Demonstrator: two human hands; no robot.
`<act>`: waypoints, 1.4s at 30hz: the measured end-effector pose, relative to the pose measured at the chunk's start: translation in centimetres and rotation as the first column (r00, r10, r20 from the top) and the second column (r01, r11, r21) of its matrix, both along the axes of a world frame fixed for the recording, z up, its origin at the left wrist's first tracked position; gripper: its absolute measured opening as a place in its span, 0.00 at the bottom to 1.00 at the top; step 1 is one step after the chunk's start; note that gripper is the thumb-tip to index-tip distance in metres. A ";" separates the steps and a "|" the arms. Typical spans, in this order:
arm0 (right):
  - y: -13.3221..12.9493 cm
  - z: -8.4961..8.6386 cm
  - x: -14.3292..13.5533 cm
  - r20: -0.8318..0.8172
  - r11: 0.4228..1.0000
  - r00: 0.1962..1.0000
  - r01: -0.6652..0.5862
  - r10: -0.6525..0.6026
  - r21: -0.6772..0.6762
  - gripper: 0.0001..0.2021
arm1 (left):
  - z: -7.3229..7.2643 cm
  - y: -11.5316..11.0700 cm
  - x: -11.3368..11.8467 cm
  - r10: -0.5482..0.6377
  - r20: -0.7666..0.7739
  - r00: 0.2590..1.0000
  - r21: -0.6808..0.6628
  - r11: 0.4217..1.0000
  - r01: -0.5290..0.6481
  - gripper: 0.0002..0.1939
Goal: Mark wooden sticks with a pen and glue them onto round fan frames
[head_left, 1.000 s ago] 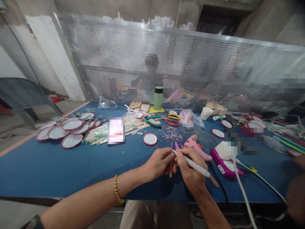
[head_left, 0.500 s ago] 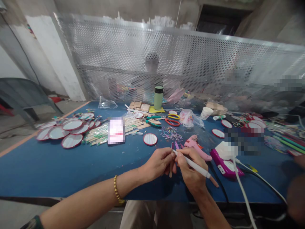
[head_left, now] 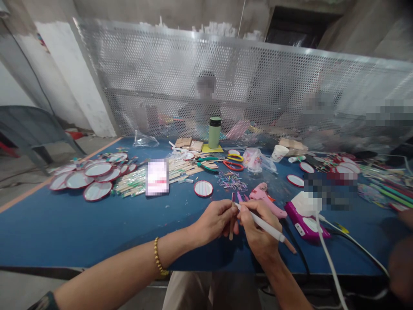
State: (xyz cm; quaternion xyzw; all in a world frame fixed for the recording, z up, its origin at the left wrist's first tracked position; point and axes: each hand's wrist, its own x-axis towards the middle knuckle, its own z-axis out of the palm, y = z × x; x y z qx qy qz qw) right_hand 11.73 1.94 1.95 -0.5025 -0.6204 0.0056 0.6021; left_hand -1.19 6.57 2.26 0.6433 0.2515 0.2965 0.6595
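My left hand [head_left: 213, 221] pinches a thin wooden stick [head_left: 231, 230], held nearly upright, whose upper end is dark pink or purple. In my right hand [head_left: 263, 230] is a white marker pen [head_left: 270, 229], gripped as for writing. The pen's front end meets the stick near my left fingertips; whether the tip touches is too small to tell. A purple piece [head_left: 239, 197] shows just beyond the fingers. Beneath the right wrist a brownish stick [head_left: 290, 246] pokes out. Close by lies a pink glue gun [head_left: 266, 200].
Red-rimmed white discs [head_left: 97, 169] pile up at left beside bundled sticks [head_left: 132, 183] and a phone [head_left: 157, 178]. Pliers [head_left: 208, 167], a green bottle [head_left: 214, 133] and a paper cup [head_left: 279, 153] stand farther back. A purple power strip [head_left: 301, 224] with cables sits right. A perforated metal panel [head_left: 155, 77] rises behind.
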 end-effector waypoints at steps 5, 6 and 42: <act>0.0 0.1 -0.1 0.005 1.000 1.000 0.023 -0.023 -0.008 0.06 | -0.1 0.0 0.0 0.002 0.002 1.000 0.010 1.000 -0.002 0.30; 0.0 0.1 -0.1 0.002 1.000 1.000 0.025 -0.025 -0.005 0.06 | -0.2 0.0 0.0 0.002 0.001 1.000 0.010 1.000 -0.002 0.30; 0.1 -0.3 0.1 -0.020 0.999 0.999 0.047 -0.047 -0.016 0.07 | -0.3 0.1 0.0 0.002 -0.018 1.000 0.000 1.000 -0.002 0.30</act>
